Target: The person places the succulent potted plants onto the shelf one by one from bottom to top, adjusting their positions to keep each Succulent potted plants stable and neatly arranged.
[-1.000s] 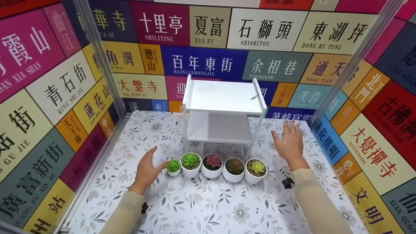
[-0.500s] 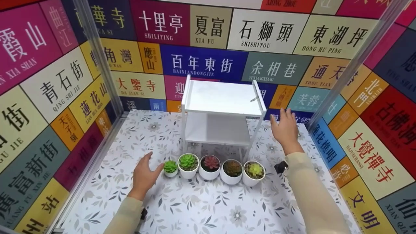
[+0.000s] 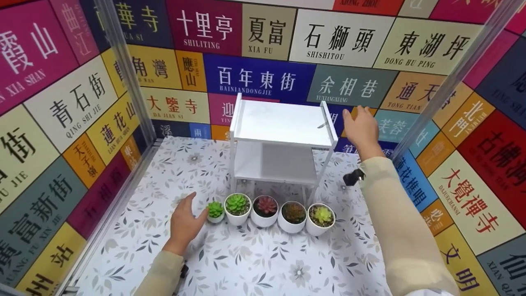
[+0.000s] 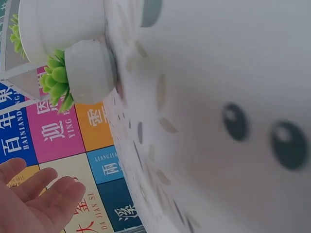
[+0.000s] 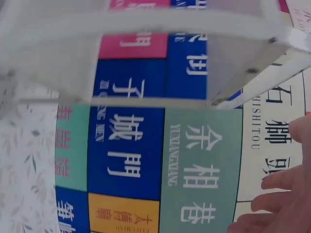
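Since the earlier frames, the right hand (image 3: 362, 130) has moved forward, away from the person, and is now beside the upper right end of the white rack (image 3: 283, 123); the left hand (image 3: 188, 226) keeps almost the same place. Both hands are released: their fingers are loose and hold nothing. From the right hand, the rack lies directly to the left, on the thumb side, and the right wrist view shows a gap between the visible fingers and the frame. This sideways relation seems the important one, because the long axis of the rack runs across, left to right, and its right end faces this hand. From the left hand, the rack is farther forward and to the right, so the right hand is the nearer one.

Five potted succulents (image 3: 265, 211) stand on the surface (image 3: 246, 263) in front of the rack. Their row begins just to the right of the left hand, with the small green succulent (image 3: 215, 213) close to the thumb; whether they touch, one cannot tell. It ends with the yellow-green succulent (image 3: 321, 216), well apart from the right hand, to its left and nearer to the person.
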Motion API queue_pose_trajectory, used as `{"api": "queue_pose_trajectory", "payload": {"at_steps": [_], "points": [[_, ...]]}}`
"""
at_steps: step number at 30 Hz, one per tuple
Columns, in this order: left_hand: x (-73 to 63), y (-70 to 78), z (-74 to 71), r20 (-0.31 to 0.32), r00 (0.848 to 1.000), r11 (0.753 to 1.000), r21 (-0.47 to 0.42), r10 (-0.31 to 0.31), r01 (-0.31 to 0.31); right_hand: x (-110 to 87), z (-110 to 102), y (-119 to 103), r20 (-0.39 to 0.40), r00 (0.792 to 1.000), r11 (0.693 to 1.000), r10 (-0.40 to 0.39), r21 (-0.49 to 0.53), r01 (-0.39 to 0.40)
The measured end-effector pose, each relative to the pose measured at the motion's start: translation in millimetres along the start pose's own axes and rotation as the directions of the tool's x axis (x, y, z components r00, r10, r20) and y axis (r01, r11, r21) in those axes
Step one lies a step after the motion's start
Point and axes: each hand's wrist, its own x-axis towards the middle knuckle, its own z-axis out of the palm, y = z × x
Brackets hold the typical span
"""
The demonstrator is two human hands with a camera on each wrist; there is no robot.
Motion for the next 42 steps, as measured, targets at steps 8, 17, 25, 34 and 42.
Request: {"api": "queue_pose_trajectory", "payload": {"at_steps": [8, 17, 25, 34, 42], "points": [[0.2, 7.5, 11.5, -0.016, 1.000, 1.000, -0.022, 0.002, -0.002, 12.2, 3.7, -30.5, 0.028, 0.999, 0.999, 0.018, 0.029, -0.018], [-4.1, 6.2, 13.5, 0.020, 0.999, 0.997, -0.069, -0.044, 0.046, 15.4, 6.2, -49.4, 0.148, 0.967, 0.951, -0.208, -0.200, 0.235], [-10.4, 10.8, 22.2, 0.012, 0.998, 0.990, -0.119, -0.069, 0.070, 21.7, 15.2, -54.7, 0.384, 0.888, 0.868, -0.252, -0.317, 0.383], [-23.0, 18.3, 32.2, 0.001, 0.998, 0.988, -0.138, -0.065, 0.064, 16.4, 16.4, -60.6, 0.476, 0.866, 0.892, -0.152, -0.311, 0.328], [-29.6, 22.4, 21.9, 0.030, 0.988, 0.965, -0.212, -0.152, 0.155, 17.5, 26.9, -67.1, 0.459, 0.874, 0.886, -0.160, -0.323, 0.332]]}}
